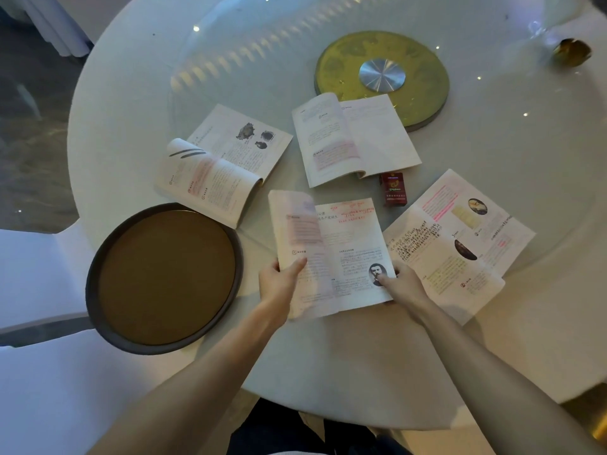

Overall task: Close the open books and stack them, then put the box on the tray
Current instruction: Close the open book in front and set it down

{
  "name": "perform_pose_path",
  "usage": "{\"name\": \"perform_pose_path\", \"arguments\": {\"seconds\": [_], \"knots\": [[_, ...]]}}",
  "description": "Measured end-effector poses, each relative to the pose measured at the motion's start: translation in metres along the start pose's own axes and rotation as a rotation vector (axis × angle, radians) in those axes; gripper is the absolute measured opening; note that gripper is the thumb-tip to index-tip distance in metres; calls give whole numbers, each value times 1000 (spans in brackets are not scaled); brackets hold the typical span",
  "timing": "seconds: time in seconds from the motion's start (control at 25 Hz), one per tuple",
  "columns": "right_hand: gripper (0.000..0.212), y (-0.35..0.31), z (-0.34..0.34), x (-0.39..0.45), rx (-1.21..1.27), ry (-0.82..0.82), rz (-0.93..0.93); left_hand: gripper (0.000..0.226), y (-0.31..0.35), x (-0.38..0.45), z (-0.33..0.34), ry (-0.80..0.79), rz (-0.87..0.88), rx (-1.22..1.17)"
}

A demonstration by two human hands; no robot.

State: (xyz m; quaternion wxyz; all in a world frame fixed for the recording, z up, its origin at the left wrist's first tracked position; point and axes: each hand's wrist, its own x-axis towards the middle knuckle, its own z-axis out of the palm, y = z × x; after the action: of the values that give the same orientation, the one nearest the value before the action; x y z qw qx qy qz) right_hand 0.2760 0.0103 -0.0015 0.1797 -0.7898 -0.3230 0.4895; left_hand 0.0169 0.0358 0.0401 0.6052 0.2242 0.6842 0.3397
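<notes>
Several open books lie on the round white table (pixel 328 372). The nearest open book (pixel 341 244) is in both hands: my left hand (pixel 279 284) grips its left half, which is lifted and blurred, and my right hand (pixel 402 282) holds its right edge with the thumb on the page. Another open book (pixel 460 238) lies to the right, one (pixel 223 165) to the left, one (pixel 354 139) behind. A small red box (pixel 393 189) lies flat between the books. The round brown tray (pixel 164 277) with a dark rim sits at the left, with nothing on it.
A gold disc (pixel 420 80) with a silver hub sits under the glass turntable at the table's middle. A glass (pixel 538 31) and a gold object (pixel 573 51) stand at the far right. White chair covers (pixel 39 290) flank the left side.
</notes>
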Motion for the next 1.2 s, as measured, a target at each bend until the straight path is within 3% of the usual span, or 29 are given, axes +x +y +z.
{"name": "perform_pose_path", "arguments": {"seconds": [0.16,0.28,0.44,0.52,0.68,0.84,1.04,1.12,1.2], "knots": [[20,8,20,-18,129,-39,41,19,25,-1,18,-130,147,180],[7,10,38,-32,192,-92,80,12,24,1,31,-229,127,307],[31,16,54,-36,164,-125,90,26,7,5,36,-353,89,426],[37,18,56,-34,193,-30,94,29,-1,8,28,-308,139,504],[38,19,58,-30,172,82,74,50,-17,27,-3,-152,361,981],[27,10,72,-32,119,66,60,39,-28,36,-15,-273,389,1038],[26,5,59,-40,83,65,-1,41,-23,40,-5,-130,481,1214],[24,6,36,-38,155,139,-18,43,-13,39,13,-123,556,1206],[19,16,2,-37,269,333,5,40,-1,34,46,-292,544,1011]]}}
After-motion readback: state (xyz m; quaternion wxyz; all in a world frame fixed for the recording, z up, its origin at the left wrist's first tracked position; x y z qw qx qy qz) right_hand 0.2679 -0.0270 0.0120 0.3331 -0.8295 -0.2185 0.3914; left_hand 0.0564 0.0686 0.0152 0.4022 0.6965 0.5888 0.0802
